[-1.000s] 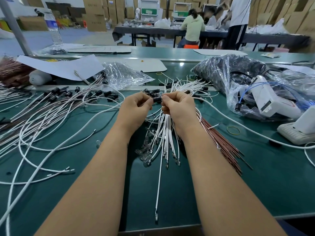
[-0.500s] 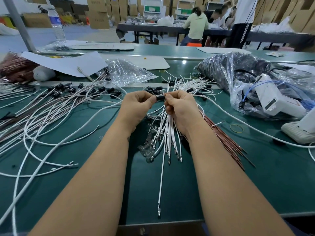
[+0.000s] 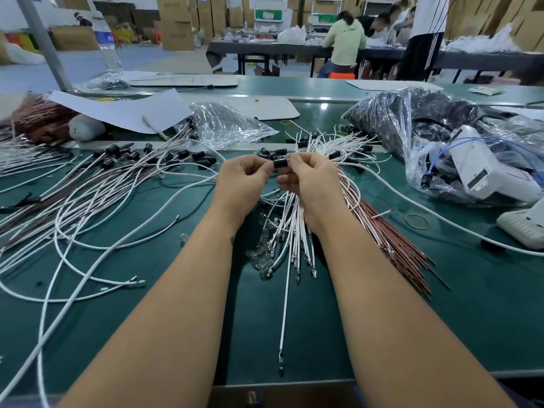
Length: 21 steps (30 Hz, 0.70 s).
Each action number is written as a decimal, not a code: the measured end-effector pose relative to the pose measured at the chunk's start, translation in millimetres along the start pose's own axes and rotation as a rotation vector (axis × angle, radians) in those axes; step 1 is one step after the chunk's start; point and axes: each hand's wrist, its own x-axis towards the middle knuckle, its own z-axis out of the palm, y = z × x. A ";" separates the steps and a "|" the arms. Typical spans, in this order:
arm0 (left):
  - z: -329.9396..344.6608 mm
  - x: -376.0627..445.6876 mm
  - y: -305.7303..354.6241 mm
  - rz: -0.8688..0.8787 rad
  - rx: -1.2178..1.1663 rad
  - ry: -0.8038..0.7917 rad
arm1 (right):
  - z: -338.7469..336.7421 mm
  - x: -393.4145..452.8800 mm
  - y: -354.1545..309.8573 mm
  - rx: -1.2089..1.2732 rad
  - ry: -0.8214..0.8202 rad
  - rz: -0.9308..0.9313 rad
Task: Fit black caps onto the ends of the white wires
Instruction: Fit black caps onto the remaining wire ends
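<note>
Head view is showing a black cap [image 3: 280, 163] being held up between both hands, above the middle of the green desk [image 3: 485, 304]. The left hand [image 3: 243, 184] is pinching the cap's left side with curled thumb and fingertips, and the right hand [image 3: 310, 184] is gripping its right side the same way, the two hands almost touching. Below the right hand a bundle of white wires [image 3: 294, 228] is fanning down toward the near edge, one long wire [image 3: 285, 304] reaching almost to that edge; whether the right hand is also holding the bundle cannot be told. Just right of the bundle, reddish-brown wires [image 3: 403, 245] are lying slanted toward the near right. Loose black caps [image 3: 273, 153] are sitting just behind the hands. Toward the left edge, white wires already carrying black caps [image 3: 112, 184] are spreading in loops. A clear plastic bag [image 3: 223, 125] is lying behind them, beside a white sheet of paper [image 3: 129, 108]. At the right edge a bag of dark parts [image 3: 412, 119] is resting near a white tool [image 3: 482, 169], with a yellow rubber band [image 3: 416, 221] lying in front. At the far left a water bottle [image 3: 107, 45] is standing.
</note>
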 end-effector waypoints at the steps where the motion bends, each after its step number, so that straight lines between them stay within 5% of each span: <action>1: 0.3 0.4 -0.6 0.000 -0.002 0.004 | 1.8 0.0 -0.7 0.066 0.007 0.028; 21: -0.6 0.9 0.7 0.085 -0.037 -0.052 | 3.3 -2.9 -1.8 -0.005 0.048 -0.012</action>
